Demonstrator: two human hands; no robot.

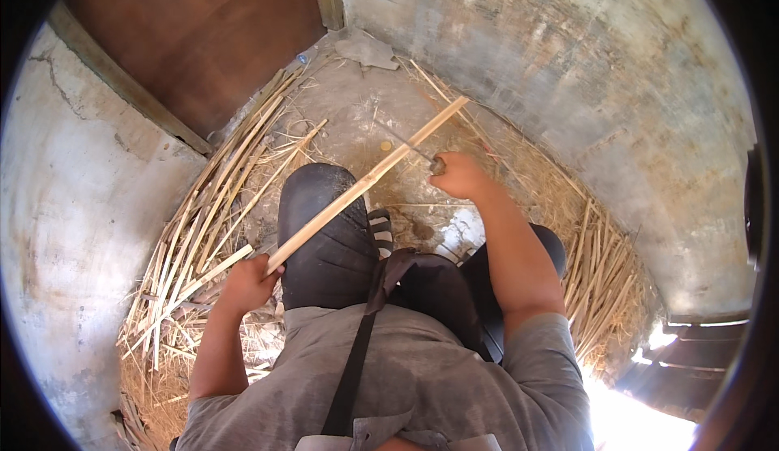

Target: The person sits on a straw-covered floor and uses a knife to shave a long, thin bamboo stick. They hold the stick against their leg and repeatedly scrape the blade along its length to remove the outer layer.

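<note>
A long, pale split-bamboo strip (333,207) slants from lower left to upper right across my dark-trousered left knee. My left hand (247,283) is closed round its near end. In my right hand (458,175) is the short handle of a knife, gripped in closed fingers. The thin, dark knife blade (422,155) points up and left and crosses the strip towards its far end. Whether the edge bites into the bamboo cannot be made out. Below my left hand, loose strips and shavings lie on the floor.
Bamboo strips (203,207) are heaped along the left wall, and another pile (600,268) lies to the right among fine shavings. Pale plastered walls (584,69) curve around me, with a brown door panel (203,37) at the far left. A flat grey piece (365,50) rests in the far corner.
</note>
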